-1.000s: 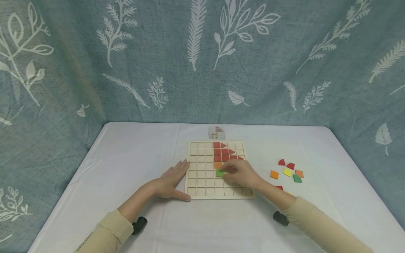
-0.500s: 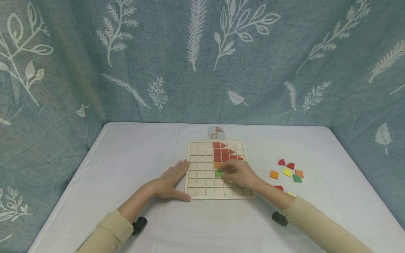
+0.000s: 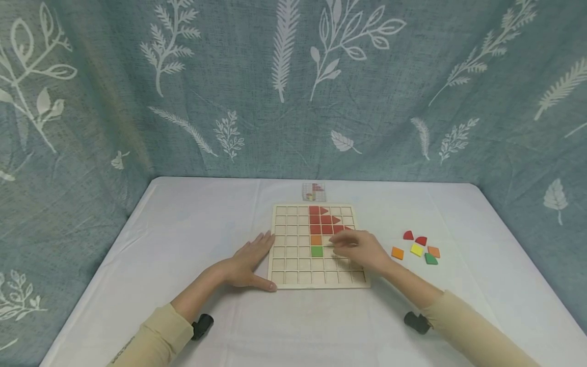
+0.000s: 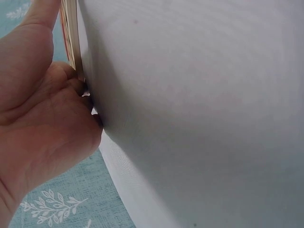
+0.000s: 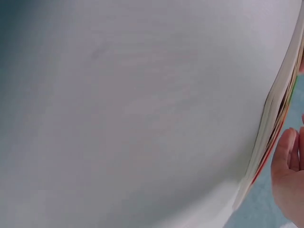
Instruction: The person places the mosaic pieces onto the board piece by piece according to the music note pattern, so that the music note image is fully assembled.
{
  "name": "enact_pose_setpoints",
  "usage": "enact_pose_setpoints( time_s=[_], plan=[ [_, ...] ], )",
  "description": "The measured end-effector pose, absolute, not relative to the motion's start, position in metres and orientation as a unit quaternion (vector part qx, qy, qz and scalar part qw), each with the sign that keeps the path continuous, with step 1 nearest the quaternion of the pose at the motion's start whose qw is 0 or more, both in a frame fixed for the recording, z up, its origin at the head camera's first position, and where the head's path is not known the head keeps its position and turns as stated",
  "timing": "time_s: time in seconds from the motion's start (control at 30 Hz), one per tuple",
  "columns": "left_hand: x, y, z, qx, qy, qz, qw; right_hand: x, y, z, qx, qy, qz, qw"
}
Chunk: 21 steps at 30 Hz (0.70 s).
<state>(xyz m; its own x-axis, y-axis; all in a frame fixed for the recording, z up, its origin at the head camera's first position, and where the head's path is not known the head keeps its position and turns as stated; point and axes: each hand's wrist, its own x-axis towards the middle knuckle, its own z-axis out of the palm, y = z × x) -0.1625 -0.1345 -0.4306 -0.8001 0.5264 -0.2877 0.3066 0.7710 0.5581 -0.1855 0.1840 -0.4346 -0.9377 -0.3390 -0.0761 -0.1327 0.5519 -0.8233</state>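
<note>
Left hand [image 3: 246, 265], fingers extended, rests against the left edge of a gridded wooden board [image 3: 291, 265] on a white-covered table [image 3: 202, 209]. Right hand [image 3: 359, 250], loosely bent around nothing visible, is over the board, beside a green square tile [image 3: 317, 251] lying in a cell.

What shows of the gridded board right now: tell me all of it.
The gridded board is pale and looks wooden, roughly square, with a border and thin lines dividing it into cells. It lies flat on the white cloth. Stepped rows of red pieces start at its far side; an orange square and a green square fill nearer cells. The left hand touches its left edge. The right hand hides part of its right side; whether they touch is unclear.
</note>
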Motion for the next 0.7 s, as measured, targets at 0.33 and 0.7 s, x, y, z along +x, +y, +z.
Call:
enact_pose_setpoints(
  time_s=[0.33, 0.7],
  plan=[
    [-0.162, -0.135, -0.429, 0.226, 0.915, 0.251, 0.222, -0.180, 0.232, -0.434, -0.064, 0.891, -0.439, 0.099],
    [-0.161, -0.133, -0.427, 0.223, 0.914, 0.255, 0.223, -0.171, 0.283, -0.433, -0.033, 0.902, -0.424, 0.069]
  ],
)
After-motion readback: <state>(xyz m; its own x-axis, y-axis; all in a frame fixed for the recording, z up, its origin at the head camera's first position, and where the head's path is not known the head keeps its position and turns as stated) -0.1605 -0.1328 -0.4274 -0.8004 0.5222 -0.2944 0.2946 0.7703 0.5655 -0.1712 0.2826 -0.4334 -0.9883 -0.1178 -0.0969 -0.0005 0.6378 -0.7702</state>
